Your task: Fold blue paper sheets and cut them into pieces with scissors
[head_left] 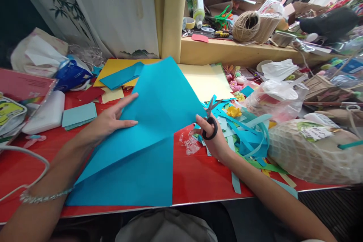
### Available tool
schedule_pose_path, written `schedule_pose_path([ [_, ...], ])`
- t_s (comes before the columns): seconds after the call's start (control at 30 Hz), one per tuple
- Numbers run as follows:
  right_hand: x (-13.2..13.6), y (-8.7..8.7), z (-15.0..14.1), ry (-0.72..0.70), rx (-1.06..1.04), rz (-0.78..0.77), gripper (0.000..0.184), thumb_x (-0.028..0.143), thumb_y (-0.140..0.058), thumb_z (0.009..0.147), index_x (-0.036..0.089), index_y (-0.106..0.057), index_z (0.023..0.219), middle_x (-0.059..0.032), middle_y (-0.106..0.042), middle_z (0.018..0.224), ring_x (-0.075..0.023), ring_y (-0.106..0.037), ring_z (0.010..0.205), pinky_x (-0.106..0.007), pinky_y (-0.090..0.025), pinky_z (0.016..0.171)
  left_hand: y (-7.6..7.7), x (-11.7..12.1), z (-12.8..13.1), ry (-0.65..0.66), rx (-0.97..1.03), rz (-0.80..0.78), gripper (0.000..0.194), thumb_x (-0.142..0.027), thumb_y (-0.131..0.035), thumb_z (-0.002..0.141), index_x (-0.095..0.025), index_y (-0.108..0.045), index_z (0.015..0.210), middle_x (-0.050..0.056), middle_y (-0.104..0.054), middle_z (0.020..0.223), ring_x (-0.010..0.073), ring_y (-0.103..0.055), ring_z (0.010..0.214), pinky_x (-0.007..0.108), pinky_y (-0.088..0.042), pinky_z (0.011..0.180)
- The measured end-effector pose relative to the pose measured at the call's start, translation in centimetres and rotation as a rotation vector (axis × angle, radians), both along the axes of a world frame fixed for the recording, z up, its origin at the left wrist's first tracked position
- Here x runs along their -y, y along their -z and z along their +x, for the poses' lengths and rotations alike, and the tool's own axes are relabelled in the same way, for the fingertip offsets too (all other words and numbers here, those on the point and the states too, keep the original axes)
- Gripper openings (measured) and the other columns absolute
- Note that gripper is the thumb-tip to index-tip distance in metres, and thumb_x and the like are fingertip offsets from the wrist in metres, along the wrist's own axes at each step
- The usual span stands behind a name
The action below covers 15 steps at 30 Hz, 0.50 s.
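Note:
A large sheet of bright blue paper [153,98] lies near the table's front edge, its upper layer lifted and bent over in a loose fold. My left hand [113,119] grips the left side of this sheet, thumb and forefinger showing on top and the other fingers hidden. At the sheet's right corner is my right hand [212,136], its fingertips touching the paper. Black-handled scissors [210,130] hang in that same hand, blades pointing up and away from me. Beside it lies a heap of blue and green paper strips [249,138].
On the red table [195,181] are a stack of pale blue paper squares [79,116], a white case [48,111], a yellow sheet [110,68] and a cream sheet [201,81]. A net-wrapped bundle [309,155] takes up the right. Twine [245,26] sits on the cluttered ledge.

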State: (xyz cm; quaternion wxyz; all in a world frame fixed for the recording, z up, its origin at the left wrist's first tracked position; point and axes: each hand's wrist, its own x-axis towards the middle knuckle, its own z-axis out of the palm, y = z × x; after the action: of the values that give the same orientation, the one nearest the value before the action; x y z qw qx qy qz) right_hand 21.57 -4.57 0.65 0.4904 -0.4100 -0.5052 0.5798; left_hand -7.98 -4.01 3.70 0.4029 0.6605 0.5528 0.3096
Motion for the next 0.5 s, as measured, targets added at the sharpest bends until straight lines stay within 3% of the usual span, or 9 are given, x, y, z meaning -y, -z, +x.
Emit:
schedule_pose_path([
  [0.1,-0.8,0.4,0.5,0.102,0.054,-0.044,0.046,0.046,-0.066,0.074,0.025,-0.047,0.111,-0.0040,-0.050,0.105,-0.0170,-0.057,0.087,-0.028,-0.055,0.064,1.0,-0.3,0.5,0.038,-0.139,-0.155,0.084,-0.049,-0.069,0.070,-0.044,-0.027,0.143,-0.007,-0.019,0.155,0.0316,-0.019,0.140,0.045,-0.032,0.108],
  [0.23,-1.4,0.9,0.8,0.023,0.053,-0.086,0.049,0.039,-0.068,0.073,0.023,-0.044,0.112,-0.0067,-0.057,0.109,-0.0169,-0.058,0.088,-0.028,-0.055,0.065,1.6,-0.7,1.2,-0.077,-0.124,-0.279,0.098,-0.049,-0.073,0.065,-0.037,-0.021,0.147,0.006,-0.020,0.155,0.0337,-0.021,0.139,0.043,-0.043,0.100],
  [0.33,-1.4,1.1,0.6,-0.007,0.071,-0.118,0.047,0.032,-0.068,0.070,0.022,-0.044,0.108,-0.0056,-0.056,0.104,-0.0146,-0.057,0.081,-0.029,-0.055,0.063,1.4,-0.8,1.4,-0.190,0.012,-0.435,0.101,-0.045,-0.077,0.062,-0.032,-0.024,0.147,0.014,-0.031,0.150,0.0366,-0.041,0.129,0.042,-0.054,0.088],
  [0.4,-1.3,1.1,0.5,-0.008,0.073,-0.130,0.045,0.028,-0.067,0.069,0.022,-0.043,0.107,-0.0043,-0.053,0.102,-0.0134,-0.055,0.078,-0.030,-0.056,0.065,1.1,-0.8,1.3,-0.208,0.129,-0.541,0.095,-0.041,-0.079,0.061,-0.033,-0.031,0.144,0.012,-0.042,0.144,0.0360,-0.055,0.117,0.042,-0.059,0.080],
  [0.5,-1.3,0.9,0.6,-0.016,0.114,-0.113,0.043,0.022,-0.064,0.068,0.022,-0.044,0.107,-0.0034,-0.052,0.098,-0.0137,-0.054,0.079,-0.032,-0.055,0.067,1.0,-0.6,1.1,-0.228,0.207,-0.630,0.091,-0.037,-0.081,0.060,-0.036,-0.037,0.140,0.007,-0.052,0.138,0.0332,-0.061,0.109,0.039,-0.061,0.075],
])
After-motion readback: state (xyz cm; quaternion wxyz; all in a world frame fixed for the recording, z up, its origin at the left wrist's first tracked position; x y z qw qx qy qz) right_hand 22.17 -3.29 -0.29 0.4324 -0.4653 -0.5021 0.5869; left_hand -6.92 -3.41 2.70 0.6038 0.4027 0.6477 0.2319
